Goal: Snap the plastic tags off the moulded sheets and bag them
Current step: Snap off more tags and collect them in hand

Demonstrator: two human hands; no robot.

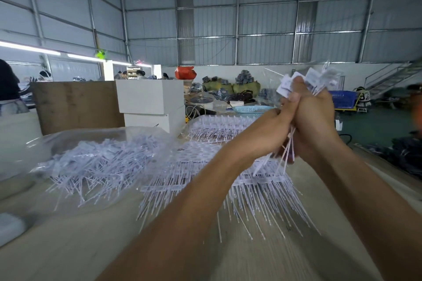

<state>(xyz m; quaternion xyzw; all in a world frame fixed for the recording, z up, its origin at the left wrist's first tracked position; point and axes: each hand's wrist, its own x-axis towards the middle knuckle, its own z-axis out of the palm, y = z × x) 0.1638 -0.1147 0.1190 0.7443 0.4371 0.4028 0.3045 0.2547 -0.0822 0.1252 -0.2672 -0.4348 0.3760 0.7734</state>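
Hands full, bag next

We grip a bundle of snapped tags (306, 82) raised above the desk (91, 235), right hand (312, 116) and left hand (271, 130) both with fingers clamped round it. Moulded sheets (217, 178) lie below. We judge the bundle should go next into the clear bag (102, 157) at left.

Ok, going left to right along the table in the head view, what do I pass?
Clear bag of loose tags → moulded sheets stacked with stems fanning out → both hands gripping a bundle of tags: left hand, then right hand.
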